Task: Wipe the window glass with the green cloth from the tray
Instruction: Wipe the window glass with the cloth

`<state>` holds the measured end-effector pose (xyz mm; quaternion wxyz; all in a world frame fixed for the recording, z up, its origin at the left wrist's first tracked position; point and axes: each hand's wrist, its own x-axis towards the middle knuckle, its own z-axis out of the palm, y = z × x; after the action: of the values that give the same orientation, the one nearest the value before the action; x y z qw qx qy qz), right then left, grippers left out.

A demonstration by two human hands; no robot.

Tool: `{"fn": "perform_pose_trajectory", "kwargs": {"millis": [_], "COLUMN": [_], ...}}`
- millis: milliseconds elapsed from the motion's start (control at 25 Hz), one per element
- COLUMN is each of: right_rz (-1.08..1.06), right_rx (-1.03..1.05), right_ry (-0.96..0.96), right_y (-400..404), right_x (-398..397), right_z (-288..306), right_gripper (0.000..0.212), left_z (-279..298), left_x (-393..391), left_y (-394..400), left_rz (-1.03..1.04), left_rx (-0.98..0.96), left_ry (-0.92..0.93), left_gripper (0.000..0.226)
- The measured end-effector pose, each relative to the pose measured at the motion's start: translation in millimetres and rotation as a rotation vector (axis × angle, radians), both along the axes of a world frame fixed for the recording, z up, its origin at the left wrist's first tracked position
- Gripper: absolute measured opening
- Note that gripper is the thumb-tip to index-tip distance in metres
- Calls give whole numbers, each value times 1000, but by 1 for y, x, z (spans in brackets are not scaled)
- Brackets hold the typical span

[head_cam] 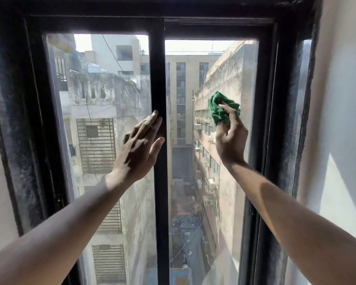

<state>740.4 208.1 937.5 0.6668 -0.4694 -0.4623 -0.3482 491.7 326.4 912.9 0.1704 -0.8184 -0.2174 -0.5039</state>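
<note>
A bunched green cloth (pixel 220 109) is pressed against the right pane of the window glass (pixel 193 182), at mid height near its right side. My right hand (pixel 231 138) is shut on the cloth from below, fingers wrapped over it. My left hand (pixel 140 147) is flat and open, fingers together, resting on the left pane (pixel 103 140) with its fingertips on the black centre mullion (pixel 158 79). The tray is not in view.
A black window frame (pixel 267 120) surrounds both panes, with dark worn jambs (pixel 12 130) at each side. White wall (pixel 341 120) stands to the right. Through the glass I see buildings and a narrow alley far below.
</note>
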Motion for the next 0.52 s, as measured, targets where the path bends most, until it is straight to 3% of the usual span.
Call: {"fn": "perform_pose_trajectory", "kwargs": {"millis": [80,240,360,520], "right_rz": [256,856,1033,1153], "right_rx": [-33,-412,-580,-689], "right_ry": [242,581,682,796], "right_y": [-11,-37,-46,-30], "right_x": [-25,-68,-96,-142], "right_z": [14,21,2,-37], "right_gripper": [43,37,21,30], "left_z": [5,23,12,-34], "left_x": [-1,-2,-25,-82], "left_y": [-16,-46,-54,-68], "left_rz": [-188,-518,-677,-615], "left_rx": [-188,-649,-893,-1065], "left_ry": [-68,-234,-304,-481], "left_gripper": [62,61,28,25]}}
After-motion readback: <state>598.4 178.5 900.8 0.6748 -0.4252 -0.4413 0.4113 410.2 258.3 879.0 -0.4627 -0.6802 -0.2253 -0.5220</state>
